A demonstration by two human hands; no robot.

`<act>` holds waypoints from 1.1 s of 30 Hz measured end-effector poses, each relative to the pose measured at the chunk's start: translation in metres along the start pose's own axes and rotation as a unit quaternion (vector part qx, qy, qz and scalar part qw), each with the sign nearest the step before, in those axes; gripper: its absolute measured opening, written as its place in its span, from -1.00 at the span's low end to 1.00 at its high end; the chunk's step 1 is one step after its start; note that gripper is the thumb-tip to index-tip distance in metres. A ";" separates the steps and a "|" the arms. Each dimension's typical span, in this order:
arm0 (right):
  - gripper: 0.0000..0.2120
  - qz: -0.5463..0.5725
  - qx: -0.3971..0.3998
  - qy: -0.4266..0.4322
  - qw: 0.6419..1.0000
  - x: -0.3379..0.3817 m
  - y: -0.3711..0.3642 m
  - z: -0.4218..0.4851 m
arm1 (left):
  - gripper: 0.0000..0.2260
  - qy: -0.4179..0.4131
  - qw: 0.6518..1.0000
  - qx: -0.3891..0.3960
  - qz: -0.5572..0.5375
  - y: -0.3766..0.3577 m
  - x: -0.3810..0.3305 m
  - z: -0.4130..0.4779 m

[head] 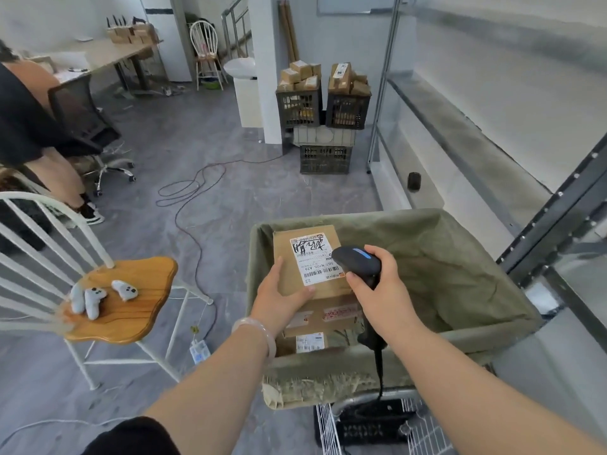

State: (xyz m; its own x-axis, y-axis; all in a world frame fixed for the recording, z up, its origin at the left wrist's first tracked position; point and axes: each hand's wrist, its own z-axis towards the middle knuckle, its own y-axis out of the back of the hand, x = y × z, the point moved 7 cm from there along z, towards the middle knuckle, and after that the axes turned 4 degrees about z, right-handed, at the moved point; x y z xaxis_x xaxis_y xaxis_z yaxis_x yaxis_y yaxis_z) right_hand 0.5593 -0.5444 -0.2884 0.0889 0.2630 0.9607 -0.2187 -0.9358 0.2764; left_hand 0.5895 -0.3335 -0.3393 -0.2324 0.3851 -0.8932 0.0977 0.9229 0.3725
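Note:
A brown cardboard parcel (pixel 289 257) with a white shipping label (pixel 313 261) is held over a cart lined with green cloth (pixel 460 267). My left hand (pixel 279 297) grips the parcel's near left corner, thumb on top. My right hand (pixel 377 284) grips a black barcode scanner (pixel 356 261) with a blue strip, its head over the label's right edge. Two more labelled parcels (pixel 322 320) lie in the cart under the held one. The scanner's cable (pixel 379 372) hangs over the cart's near rim.
A white chair with a wooden seat (pixel 131 300) stands to the left, carrying three grey controllers (pixel 95 297). A cable (pixel 193 205) loops across the floor. Crates stacked with boxes (pixel 323 106) stand ahead. A person sits at the far left. A metal rack (pixel 558 208) rises on the right.

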 end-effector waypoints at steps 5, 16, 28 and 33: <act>-0.51 -0.022 0.003 -0.035 0.999 -0.023 -0.036 0.044 | -0.17 0.036 0.999 0.020 0.031 0.007 0.024 0.050; -0.53 -0.051 -0.027 -0.060 0.997 -0.042 -0.041 0.065 | -0.22 -0.025 0.983 0.052 0.175 -0.006 0.027 0.100; -0.54 -0.046 -0.188 -0.023 0.981 -0.018 0.069 -0.019 | -0.26 -0.242 0.909 0.197 0.277 -0.130 -0.077 0.049; -0.53 -0.040 -0.306 -0.025 0.951 -0.015 0.149 -0.107 | -0.26 -0.332 0.862 0.240 0.298 -0.194 -0.122 -0.034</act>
State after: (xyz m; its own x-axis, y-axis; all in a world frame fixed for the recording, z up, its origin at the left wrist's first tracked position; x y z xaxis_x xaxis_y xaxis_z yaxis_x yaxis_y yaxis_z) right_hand 0.4216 -0.6627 -0.2588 0.1712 0.3027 0.9376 -0.7327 -0.5971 0.3266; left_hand 0.5663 -0.5595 -0.2946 0.5868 0.5581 -0.5866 0.4347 0.3941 0.8098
